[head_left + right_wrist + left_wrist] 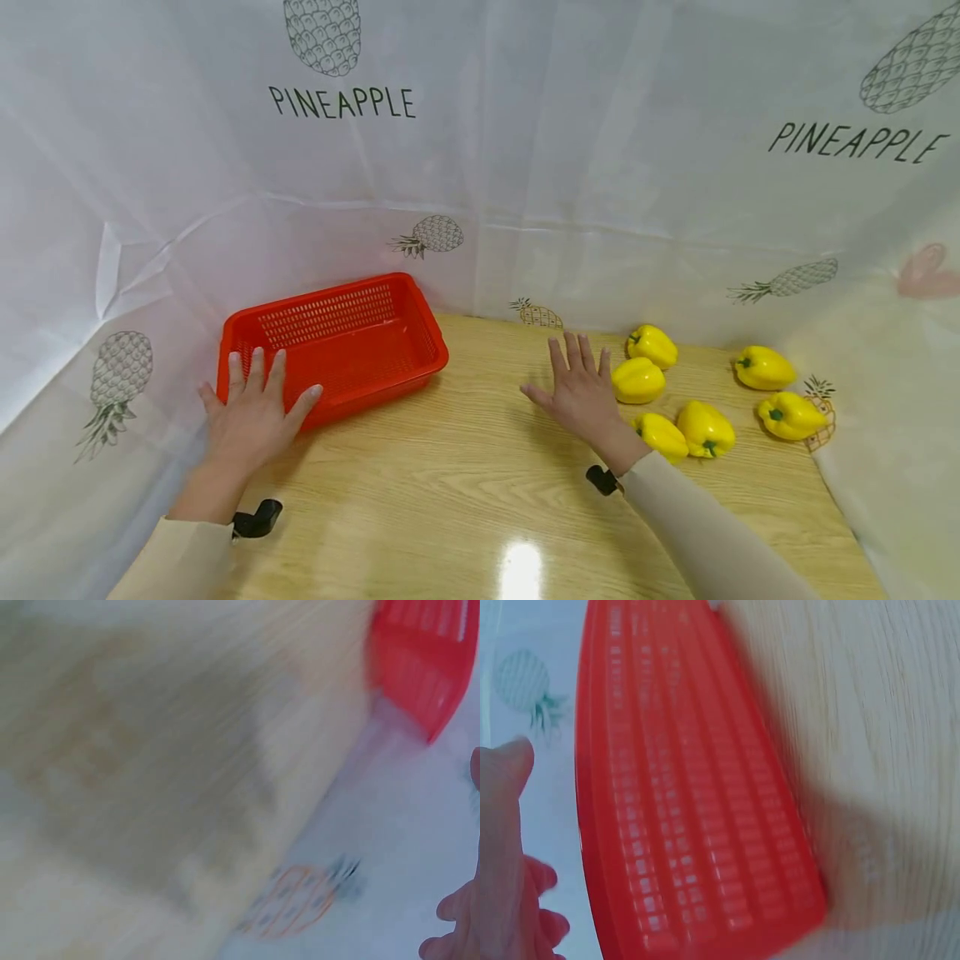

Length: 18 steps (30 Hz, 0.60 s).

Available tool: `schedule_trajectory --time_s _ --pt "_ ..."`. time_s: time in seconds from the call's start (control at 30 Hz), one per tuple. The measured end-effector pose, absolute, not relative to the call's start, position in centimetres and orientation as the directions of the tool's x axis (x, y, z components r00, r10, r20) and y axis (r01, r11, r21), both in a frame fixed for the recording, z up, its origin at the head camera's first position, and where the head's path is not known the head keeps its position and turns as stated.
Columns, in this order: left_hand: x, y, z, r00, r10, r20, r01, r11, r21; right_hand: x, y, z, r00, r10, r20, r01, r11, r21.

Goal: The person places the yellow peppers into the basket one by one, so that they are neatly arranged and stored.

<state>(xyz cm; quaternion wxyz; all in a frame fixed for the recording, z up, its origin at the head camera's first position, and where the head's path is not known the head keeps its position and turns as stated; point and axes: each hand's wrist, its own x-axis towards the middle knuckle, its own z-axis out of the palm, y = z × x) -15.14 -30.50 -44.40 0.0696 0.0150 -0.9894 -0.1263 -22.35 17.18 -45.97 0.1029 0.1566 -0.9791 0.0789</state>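
A red plastic basket with slotted walls stands at the left of the wooden table. My left hand is spread over its near left corner, fingers straight and holding nothing. In the left wrist view the basket's slotted side lies beside that hand. My right hand hovers over the middle of the table with fingers spread, just left of several yellow bell peppers. The closest are one pepper and another partly behind the wrist. In the right wrist view only some fingers show at the edge.
More yellow peppers lie to the right, among them one and another near the table's right edge. A white sheet printed with pineapples hangs behind and around the wooden table.
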Motion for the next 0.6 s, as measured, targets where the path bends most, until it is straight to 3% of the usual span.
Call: schedule_trajectory --time_s 0.17,0.33,0.6 --pt "-15.0 -32.7 -44.8 -0.989 -0.113 0.099 -0.077 0.947 0.312 -23.7 11.3 -44.0 -0.916 -0.366 0.163 -0.387 0.914 -0.124" --pt "-15.1 -33.4 -45.6 -0.995 -0.096 0.03 -0.079 0.927 0.367 -24.3 6.5 -43.2 -0.895 -0.43 0.119 -0.445 0.883 -0.153" --pt "-15.6 -29.7 -45.6 -1.0 -0.023 0.013 -0.017 0.932 0.362 -23.3 5.6 -43.4 -0.9 -0.428 0.078 -0.433 0.865 -0.254"
